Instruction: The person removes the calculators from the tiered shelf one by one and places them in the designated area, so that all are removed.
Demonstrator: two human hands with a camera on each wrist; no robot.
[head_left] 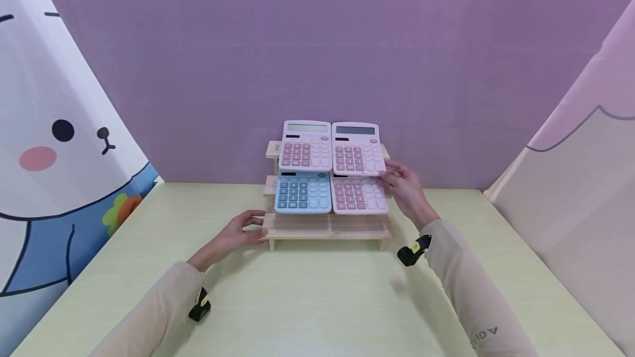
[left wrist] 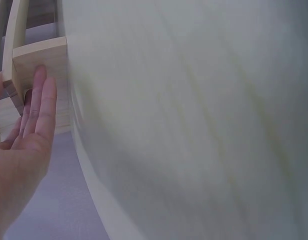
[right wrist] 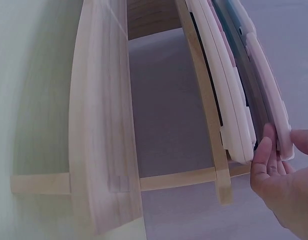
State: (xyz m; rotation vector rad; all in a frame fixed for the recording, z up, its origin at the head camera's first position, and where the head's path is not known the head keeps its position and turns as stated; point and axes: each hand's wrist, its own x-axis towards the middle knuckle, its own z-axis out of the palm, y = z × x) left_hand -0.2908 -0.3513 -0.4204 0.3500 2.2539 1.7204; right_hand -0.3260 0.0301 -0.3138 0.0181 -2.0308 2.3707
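Observation:
A three-step wooden display rack [head_left: 327,234] stands on the table. Its top step bears two pink calculators, a left one [head_left: 306,145] and a right one [head_left: 358,147]. Below them a blue calculator [head_left: 303,191] and another pink calculator [head_left: 359,195] lean side by side on the middle step, their upper parts hidden. My right hand [head_left: 407,189] pinches the lower right corner of the upper right calculator [right wrist: 269,95], thumb in front and fingers behind. At the rack's lowest step, my left hand [left wrist: 26,145] holds the left end between thumb and fingers.
A pale table [head_left: 327,302] spreads in front of the rack, with a purple backdrop [head_left: 317,43] close behind. Cloth with a cartoon figure [head_left: 64,180] hangs at the left, and pink and white cloth [head_left: 585,191] at the right.

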